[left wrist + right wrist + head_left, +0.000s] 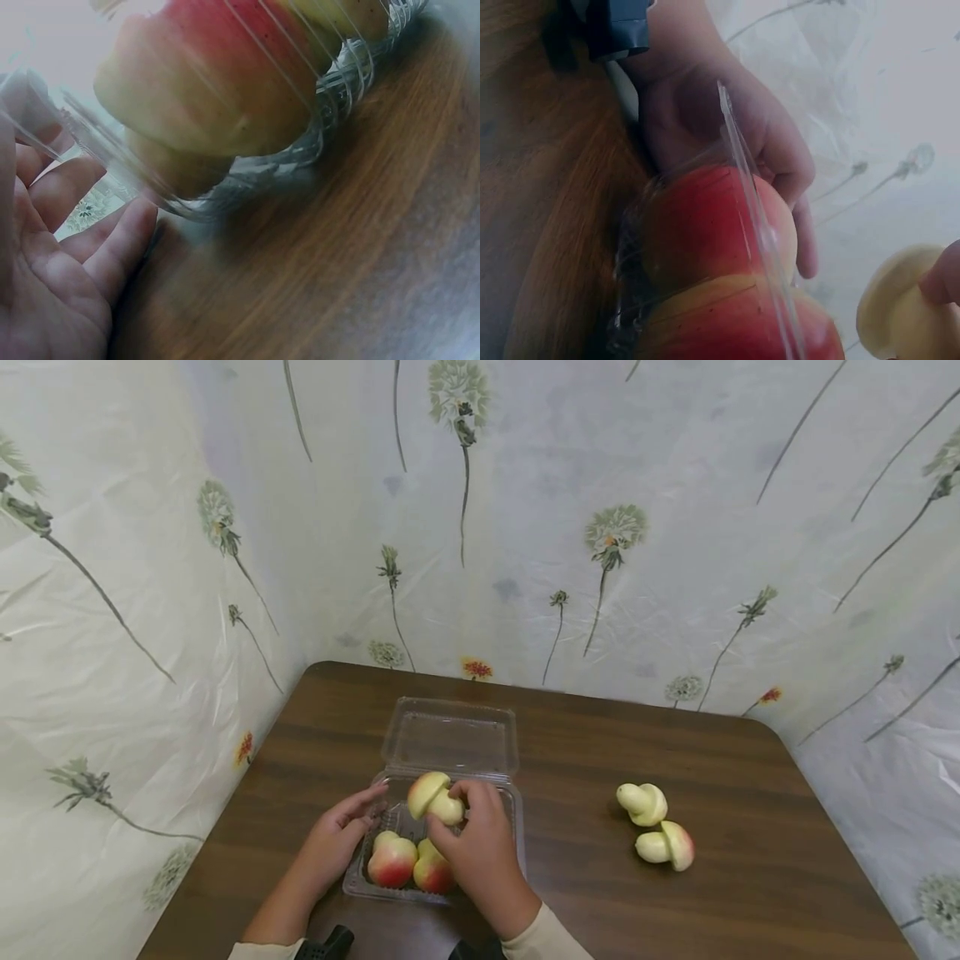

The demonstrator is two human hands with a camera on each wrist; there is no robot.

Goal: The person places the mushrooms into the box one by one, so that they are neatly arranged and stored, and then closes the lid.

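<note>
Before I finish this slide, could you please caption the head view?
Right hand holds a mushroom-shaped object over an open clear plastic box.

Clear plastic box (517, 827), smooth fruits (392, 862), wood-grain tabletop (570, 768), shiny wall sheeting (525, 468)

Observed: two cream-sleeved arms (546, 937) extend forward, angled inward toward each other. The bare left hand (339, 837) has its palm facing inward, fingers loosely extended. The bare right hand (482, 843) pinches between thumb and bent fingers.

Your right hand (480, 847) partly covers 1 boxed fruit (432, 869); the right-wrist view's edge cuts off part of your held fruit (889, 304).
</note>
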